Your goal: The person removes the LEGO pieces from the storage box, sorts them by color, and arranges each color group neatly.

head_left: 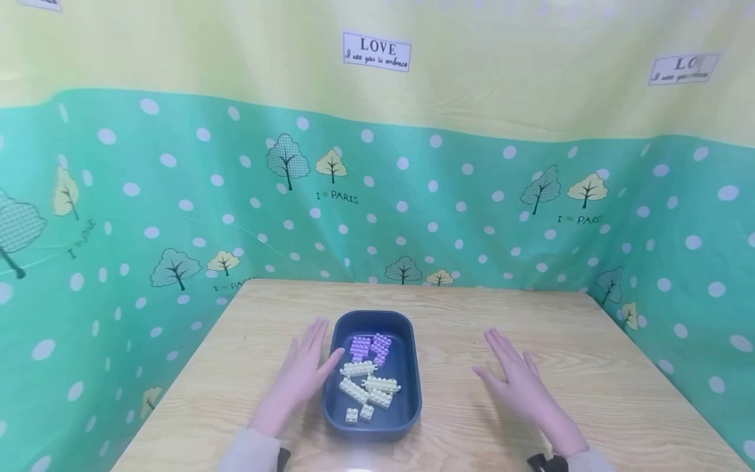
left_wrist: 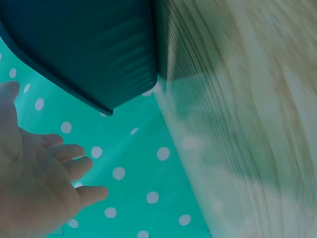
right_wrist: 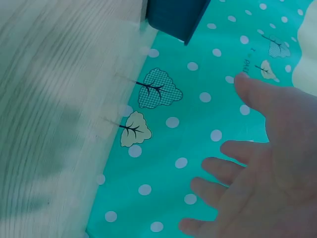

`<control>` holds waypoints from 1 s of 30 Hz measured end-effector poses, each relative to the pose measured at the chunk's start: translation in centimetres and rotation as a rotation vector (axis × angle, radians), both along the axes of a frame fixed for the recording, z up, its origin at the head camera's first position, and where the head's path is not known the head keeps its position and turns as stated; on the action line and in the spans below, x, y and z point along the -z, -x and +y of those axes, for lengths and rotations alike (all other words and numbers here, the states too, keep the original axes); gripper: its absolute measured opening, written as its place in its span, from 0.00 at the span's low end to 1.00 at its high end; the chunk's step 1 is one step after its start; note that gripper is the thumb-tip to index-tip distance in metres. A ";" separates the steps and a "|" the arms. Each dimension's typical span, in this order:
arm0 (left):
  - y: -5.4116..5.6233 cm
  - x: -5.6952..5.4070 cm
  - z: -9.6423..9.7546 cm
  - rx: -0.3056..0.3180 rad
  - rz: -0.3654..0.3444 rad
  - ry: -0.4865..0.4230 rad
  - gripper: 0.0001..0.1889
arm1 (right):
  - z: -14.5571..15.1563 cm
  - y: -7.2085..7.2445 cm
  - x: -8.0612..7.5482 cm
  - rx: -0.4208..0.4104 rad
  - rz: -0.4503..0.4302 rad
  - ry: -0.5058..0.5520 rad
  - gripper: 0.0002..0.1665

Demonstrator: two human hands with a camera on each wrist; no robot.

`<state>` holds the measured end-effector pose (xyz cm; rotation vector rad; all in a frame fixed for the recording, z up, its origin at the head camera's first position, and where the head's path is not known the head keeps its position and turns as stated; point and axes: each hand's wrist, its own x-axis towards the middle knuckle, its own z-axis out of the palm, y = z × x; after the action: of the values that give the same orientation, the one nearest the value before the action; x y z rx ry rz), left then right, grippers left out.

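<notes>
A dark blue tray (head_left: 392,419) with rounded corners stands on the table, holding toy building bricks. Purple bricks (head_left: 361,347) lie toward its far end. Several cream bricks (head_left: 354,391) are in the middle and near part, two of them small and square. My left hand (head_left: 299,377) is beside the tray's left side, fingers extended and thumb by the rim; whether it touches the rim I cannot tell. In the left wrist view that hand (left_wrist: 44,173) holds nothing. Well to the right of the tray, my right hand (head_left: 519,383) hovers with fingers spread and nothing in it.
The wooden table (head_left: 454,328) has a pale grain. A green and yellow printed curtain (head_left: 401,196) hangs behind it and along both sides. A dark band (head_left: 547,463) circles the right wrist.
</notes>
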<state>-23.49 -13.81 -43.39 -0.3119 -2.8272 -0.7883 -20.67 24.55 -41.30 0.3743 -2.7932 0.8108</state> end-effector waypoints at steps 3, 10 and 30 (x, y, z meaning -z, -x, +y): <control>0.4 0.2 0.2 0.009 -0.018 -0.030 0.41 | -0.1 0.1 -0.3 0.011 0.031 -0.008 0.42; 1.6 0.7 1.1 0.037 -0.064 -0.196 0.35 | -0.9 0.7 -1.1 0.020 0.081 0.049 0.33; 3.7 1.9 2.2 0.015 -0.076 -0.479 0.25 | -4.8 1.6 -0.9 -0.048 0.126 0.197 0.24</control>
<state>-27.15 -11.65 -45.34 -0.2295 -2.5898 -1.4627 -22.30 19.80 -40.42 0.4424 -2.5700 1.0247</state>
